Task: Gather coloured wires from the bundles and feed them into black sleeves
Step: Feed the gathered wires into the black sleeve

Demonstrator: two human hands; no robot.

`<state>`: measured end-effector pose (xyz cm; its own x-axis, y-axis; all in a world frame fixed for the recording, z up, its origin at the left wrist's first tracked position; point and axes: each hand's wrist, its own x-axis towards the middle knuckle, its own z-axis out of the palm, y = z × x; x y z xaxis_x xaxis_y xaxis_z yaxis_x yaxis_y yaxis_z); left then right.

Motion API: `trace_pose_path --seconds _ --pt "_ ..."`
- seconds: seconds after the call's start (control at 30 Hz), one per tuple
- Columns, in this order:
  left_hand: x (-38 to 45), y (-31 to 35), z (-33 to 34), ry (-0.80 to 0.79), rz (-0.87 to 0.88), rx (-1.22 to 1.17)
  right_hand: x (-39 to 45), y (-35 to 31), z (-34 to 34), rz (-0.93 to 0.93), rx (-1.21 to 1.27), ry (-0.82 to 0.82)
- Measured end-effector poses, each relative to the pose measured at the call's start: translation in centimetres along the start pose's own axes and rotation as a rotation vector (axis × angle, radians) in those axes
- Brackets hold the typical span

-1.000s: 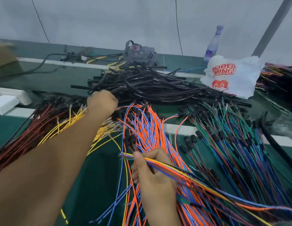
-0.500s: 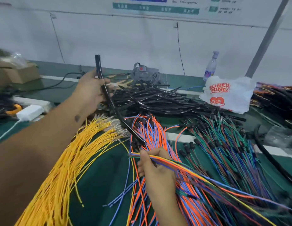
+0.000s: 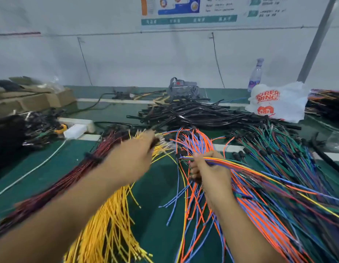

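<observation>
Orange-blue wires (image 3: 231, 165) in right hand (image 3: 208, 168) grip; left hand (image 3: 138, 150) blurred.

Sleeve pile (image 3: 199, 112) on bench (image 3: 157, 179); bag (image 3: 278, 101) to its right, boxes (image 3: 32, 99) left, wire bundles (image 3: 193, 149) before it.

A white plastic bag (image 3: 282, 101) lying at the far right of the green surface (image 3: 157, 183) bears "SUPER MING" in red letters, with a red logo beneath it whose wording is too small to make out. The poster (image 3: 189, 11) on the wall carries lines of print and a teal band of characters, all too blurred to read. The label on the clear bottle (image 3: 255, 75) behind the bag is likewise illegible.
</observation>
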<state>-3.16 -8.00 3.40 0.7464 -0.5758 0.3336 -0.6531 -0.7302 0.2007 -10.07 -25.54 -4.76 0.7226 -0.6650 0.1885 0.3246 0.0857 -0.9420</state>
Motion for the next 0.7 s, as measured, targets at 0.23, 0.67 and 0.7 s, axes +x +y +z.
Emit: trace_pose_path --seconds 0.23,0.67,0.7 --pt "1.1 1.2 9.0 0.267 -0.213 -0.352 0.4 -0.1 -0.3 0.009 0.113 0.022" --pt "0.5 2.8 8.2 0.004 0.067 -0.648 0.0 0.2 -0.6 -0.027 -0.066 -0.09" --pt "0.3 2.7 8.1 0.024 0.109 -0.609 -0.1 0.2 -0.6 -0.037 -0.104 -0.099"
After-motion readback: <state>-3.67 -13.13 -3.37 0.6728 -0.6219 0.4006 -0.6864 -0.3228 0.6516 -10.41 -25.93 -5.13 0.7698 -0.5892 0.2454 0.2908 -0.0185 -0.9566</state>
